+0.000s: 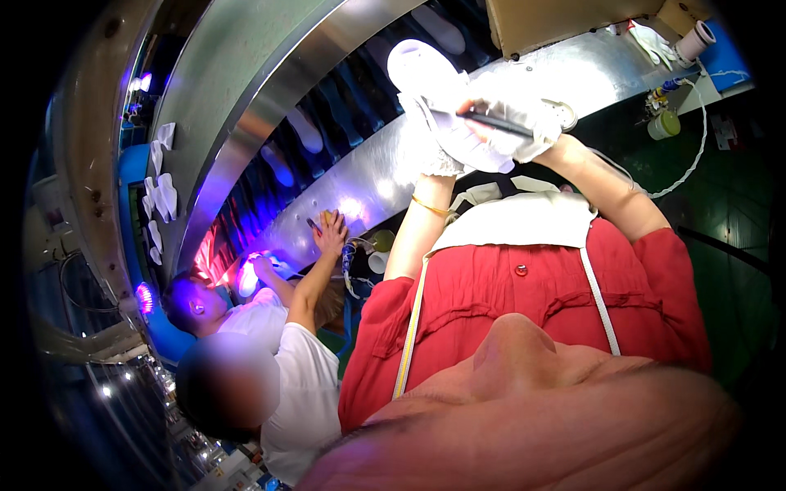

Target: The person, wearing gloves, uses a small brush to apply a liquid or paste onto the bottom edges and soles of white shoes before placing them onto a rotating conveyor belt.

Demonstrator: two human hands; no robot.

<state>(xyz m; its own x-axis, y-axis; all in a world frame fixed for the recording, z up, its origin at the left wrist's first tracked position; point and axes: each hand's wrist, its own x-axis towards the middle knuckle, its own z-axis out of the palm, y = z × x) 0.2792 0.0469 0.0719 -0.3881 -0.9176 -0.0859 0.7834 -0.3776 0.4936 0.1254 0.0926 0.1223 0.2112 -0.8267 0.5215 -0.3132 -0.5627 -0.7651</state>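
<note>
A white shoe sole [422, 67] is held up over the metal ledge, overexposed in the bright light. My left hand [434, 155], in a white glove, grips it from below and its left side; most of the fingers are hidden or washed out. My right hand [532, 131], also gloved in white, is closed around a slim black-handled tool [499, 123]. The tool's tip points left against or just over the sole; I cannot tell which, nor what kind of tool it is. A small round whitish container [562, 114] sits just beyond my right hand.
Behind the metal ledge [315, 196], a conveyor carries several pale soles [304, 131]. Two co-workers in white shirts [303, 368] work at the left. A white glove [651, 42] and a thread spool [696, 41] lie at the far right, near a hose [702, 139].
</note>
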